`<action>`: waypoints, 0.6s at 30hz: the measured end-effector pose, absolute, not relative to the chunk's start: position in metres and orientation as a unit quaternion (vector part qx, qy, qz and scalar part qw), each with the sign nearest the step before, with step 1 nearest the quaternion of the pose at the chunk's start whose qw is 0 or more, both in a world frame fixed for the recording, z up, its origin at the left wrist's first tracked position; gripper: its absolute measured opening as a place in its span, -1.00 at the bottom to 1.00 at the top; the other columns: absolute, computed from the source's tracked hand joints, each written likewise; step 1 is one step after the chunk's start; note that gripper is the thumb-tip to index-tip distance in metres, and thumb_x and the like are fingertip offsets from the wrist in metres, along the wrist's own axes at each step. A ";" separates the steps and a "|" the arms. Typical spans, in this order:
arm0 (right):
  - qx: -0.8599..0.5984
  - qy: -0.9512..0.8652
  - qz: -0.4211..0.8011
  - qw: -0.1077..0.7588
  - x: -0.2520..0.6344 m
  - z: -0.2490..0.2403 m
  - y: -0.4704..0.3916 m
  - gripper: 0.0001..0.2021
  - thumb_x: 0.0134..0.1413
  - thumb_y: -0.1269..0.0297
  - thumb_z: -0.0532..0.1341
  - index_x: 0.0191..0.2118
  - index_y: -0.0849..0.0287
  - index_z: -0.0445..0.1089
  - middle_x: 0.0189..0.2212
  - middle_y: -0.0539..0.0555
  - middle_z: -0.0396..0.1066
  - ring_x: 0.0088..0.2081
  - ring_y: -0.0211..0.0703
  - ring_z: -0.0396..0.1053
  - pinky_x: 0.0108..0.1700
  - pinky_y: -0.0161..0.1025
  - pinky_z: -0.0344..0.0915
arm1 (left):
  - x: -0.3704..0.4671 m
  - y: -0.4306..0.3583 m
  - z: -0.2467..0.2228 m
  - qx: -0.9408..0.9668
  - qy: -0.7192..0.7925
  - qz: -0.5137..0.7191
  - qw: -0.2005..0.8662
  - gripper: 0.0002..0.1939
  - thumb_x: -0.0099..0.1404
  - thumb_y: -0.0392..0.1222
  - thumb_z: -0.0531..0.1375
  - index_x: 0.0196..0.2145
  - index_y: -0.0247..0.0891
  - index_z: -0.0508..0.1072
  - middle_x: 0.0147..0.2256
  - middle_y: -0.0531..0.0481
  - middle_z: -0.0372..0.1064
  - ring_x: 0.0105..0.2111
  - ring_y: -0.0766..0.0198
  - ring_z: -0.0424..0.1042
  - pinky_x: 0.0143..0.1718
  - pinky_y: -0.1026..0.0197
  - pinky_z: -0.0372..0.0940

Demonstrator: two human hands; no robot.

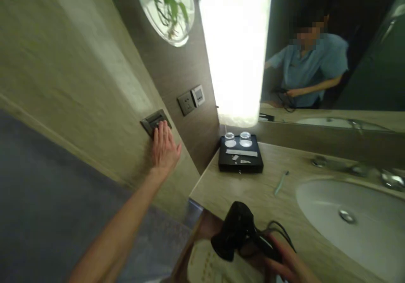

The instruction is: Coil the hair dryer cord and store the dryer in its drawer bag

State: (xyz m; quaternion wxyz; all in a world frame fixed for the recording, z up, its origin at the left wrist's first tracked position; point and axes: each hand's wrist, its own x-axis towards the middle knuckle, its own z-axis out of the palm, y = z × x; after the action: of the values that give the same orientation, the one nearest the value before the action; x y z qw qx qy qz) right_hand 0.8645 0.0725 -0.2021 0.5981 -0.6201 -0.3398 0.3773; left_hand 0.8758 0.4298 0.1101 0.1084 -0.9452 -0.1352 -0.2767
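My left hand (165,148) reaches out to the stone wall with its fingers stretched flat. Its fingertips lie on a dark wall plate (152,121), partly covering it. In my right hand (289,259) is the handle of a black hair dryer (238,228), whose wide nozzle points down and left. The dryer's black cord (281,228) loops beside the handle on the counter side. Below the nozzle, a cream-coloured item with printed marks (205,262) sits in an open drawer (210,224); the dryer and my right hand hide part of it.
On the stone counter (209,186) stands a black tray (240,167) with two upturned glasses. A green toothbrush (280,184) lies beside the white sink (325,198). Sockets (186,103) and a glass plant bowl (179,38) are on the wall. A mirror (373,80) reflects a person.
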 end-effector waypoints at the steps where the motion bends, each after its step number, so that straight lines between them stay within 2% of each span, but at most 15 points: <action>1: -0.608 -0.344 0.390 0.600 0.868 -0.196 0.062 -0.46 0.06 -0.17 0.22 0.04 0.08 0.47 -0.06 0.25 0.50 -0.08 0.20 0.49 -0.06 0.03 0.50 | 0.865 0.409 0.091 -0.946 -0.185 -0.263 0.038 -0.12 0.24 0.04 0.25 0.31 -0.63 0.09 0.35 -0.49 -0.03 0.38 -0.23 -0.13 0.34 -0.32 -0.19; 2: -0.602 -0.349 0.395 0.599 0.871 -0.190 0.054 -0.50 0.08 -0.13 0.22 0.01 0.10 0.47 -0.09 0.23 0.51 -0.11 0.15 0.50 -0.08 -0.02 0.50 | 0.849 0.383 0.069 -0.946 -0.235 -0.208 -0.080 -0.13 0.18 0.06 0.31 0.28 -0.53 0.18 0.26 -0.44 0.20 0.31 -0.25 0.11 0.30 -0.33 -0.01; 3: -0.600 -0.351 0.397 0.599 0.873 -0.184 0.048 -0.53 0.10 -0.11 0.22 -0.01 0.11 0.46 -0.11 0.21 0.52 -0.13 0.11 0.50 -0.09 -0.06 0.49 | 0.831 0.353 0.046 -0.927 -0.264 -0.106 -0.246 -0.21 0.17 0.03 0.32 0.25 -0.41 0.27 0.14 -0.36 0.38 0.19 -0.21 0.32 0.23 -0.32 0.15; 4: -0.600 -0.348 0.397 0.600 0.873 -0.179 0.045 -0.54 0.10 -0.11 0.23 -0.03 0.14 0.46 -0.14 0.20 0.52 -0.16 0.09 0.49 -0.11 -0.07 0.49 | 0.812 0.322 0.023 -0.877 -0.272 -0.001 -0.397 -0.24 0.12 0.00 0.37 0.22 -0.34 0.34 0.10 -0.32 0.43 0.14 -0.20 0.37 0.19 -0.27 0.22; 5: -0.599 -0.338 0.400 0.605 0.871 -0.175 0.045 -0.52 0.10 -0.12 0.23 -0.03 0.16 0.44 -0.14 0.21 0.52 -0.15 0.09 0.49 -0.10 -0.07 0.48 | 0.792 0.292 0.002 -0.823 -0.272 0.067 -0.494 -0.17 -0.04 -0.09 0.46 0.18 -0.32 0.39 0.09 -0.29 0.43 0.13 -0.22 0.38 0.17 -0.20 0.28; 6: -0.595 -0.322 0.404 0.615 0.866 -0.171 0.048 -0.47 0.10 -0.14 0.23 0.02 0.17 0.40 -0.11 0.22 0.50 -0.10 0.12 0.47 -0.05 -0.04 0.47 | 0.775 0.264 -0.016 -0.787 -0.290 0.092 -0.538 -0.08 -0.18 -0.18 0.52 0.18 -0.29 0.40 0.09 -0.27 0.44 0.11 -0.21 0.39 0.15 -0.14 0.31; 7: -0.588 -0.302 0.404 0.632 0.859 -0.168 0.054 -0.41 0.11 -0.15 0.22 0.11 0.19 0.34 -0.01 0.24 0.46 0.00 0.15 0.43 0.05 0.00 0.43 | 0.760 0.239 -0.032 -0.748 -0.329 0.068 -0.573 -0.12 -0.18 -0.18 0.52 0.14 -0.28 0.42 0.06 -0.24 0.46 0.08 -0.18 0.42 0.12 -0.09 0.34; 9: -0.558 -0.268 0.395 0.678 0.841 -0.157 0.071 -0.30 0.18 -0.16 0.16 0.29 0.19 0.13 0.22 0.28 0.26 0.24 0.17 0.23 0.27 0.09 0.23 | 0.740 0.203 -0.054 -0.646 -0.401 -0.038 -0.648 -0.26 -0.02 -0.07 0.45 0.11 -0.31 0.43 0.02 -0.24 0.48 0.03 -0.12 0.46 0.07 -0.04 0.37; 11: -0.519 -0.260 0.387 0.717 0.826 -0.141 0.092 -0.29 0.26 -0.15 0.07 0.37 0.15 -0.03 0.36 0.25 0.01 0.38 0.09 -0.02 0.41 0.11 -0.05 | 0.729 0.183 -0.063 -0.568 -0.448 -0.147 -0.674 -0.36 0.08 0.01 0.39 0.08 -0.32 0.43 -0.02 -0.23 0.50 0.00 -0.08 0.48 0.05 -0.01 0.39; 13: -0.464 -0.263 0.408 0.741 0.821 -0.123 0.110 -0.32 0.30 -0.19 -0.03 0.37 0.09 -0.01 0.39 0.19 -0.06 0.41 0.02 -0.10 0.44 0.09 -0.17 | 0.718 0.177 -0.060 -0.555 -0.476 -0.221 -0.646 -0.38 0.06 0.01 0.40 0.03 -0.31 0.44 -0.05 -0.20 0.51 -0.03 -0.04 0.49 0.01 0.03 0.40; 15: -0.377 -0.226 0.448 0.779 0.827 -0.112 0.118 -0.31 0.28 -0.29 -0.14 0.34 0.02 0.05 0.36 0.17 0.04 0.36 0.00 0.04 0.39 0.11 0.00 | 0.703 0.184 -0.048 -0.580 -0.498 -0.274 -0.584 -0.38 0.01 -0.01 0.43 0.00 -0.29 0.44 -0.08 -0.16 0.52 -0.08 0.00 0.50 -0.05 0.08 0.43; 16: -0.336 -0.192 0.471 0.793 0.833 -0.112 0.116 -0.32 0.27 -0.31 -0.16 0.32 0.00 0.08 0.27 0.18 0.19 0.26 -0.01 0.22 0.28 0.10 0.22 | 0.692 0.190 -0.039 -0.593 -0.509 -0.298 -0.549 -0.38 0.00 -0.01 0.43 -0.01 -0.29 0.43 -0.11 -0.14 0.52 -0.11 0.04 0.51 -0.09 0.10 0.43; 17: -0.310 -0.156 0.502 0.792 0.839 -0.117 0.111 -0.33 0.26 -0.31 -0.16 0.28 -0.01 0.13 0.11 0.18 0.37 0.07 -0.04 0.42 0.05 0.01 0.44 | 0.680 0.198 -0.028 -0.602 -0.520 -0.327 -0.510 -0.38 -0.01 -0.01 0.44 -0.01 -0.29 0.43 -0.13 -0.12 0.52 -0.16 0.08 0.52 -0.13 0.13 0.44; 18: -0.308 -0.133 0.540 0.772 0.846 -0.127 0.103 -0.37 0.27 -0.28 -0.13 0.22 0.01 0.20 -0.12 0.15 0.47 -0.21 -0.11 0.51 -0.24 -0.13 0.51 | 0.668 0.205 -0.017 -0.606 -0.528 -0.362 -0.471 -0.37 -0.02 -0.02 0.45 -0.02 -0.29 0.42 -0.15 -0.10 0.52 -0.19 0.12 0.52 -0.16 0.15 0.44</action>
State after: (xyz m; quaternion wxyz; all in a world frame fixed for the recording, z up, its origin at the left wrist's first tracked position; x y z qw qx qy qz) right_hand 0.8463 0.1033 -0.1265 0.7720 -0.3081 -0.1333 0.5398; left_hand 0.6679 0.2052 -0.0166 -0.4708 -0.6064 -0.5285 -0.3624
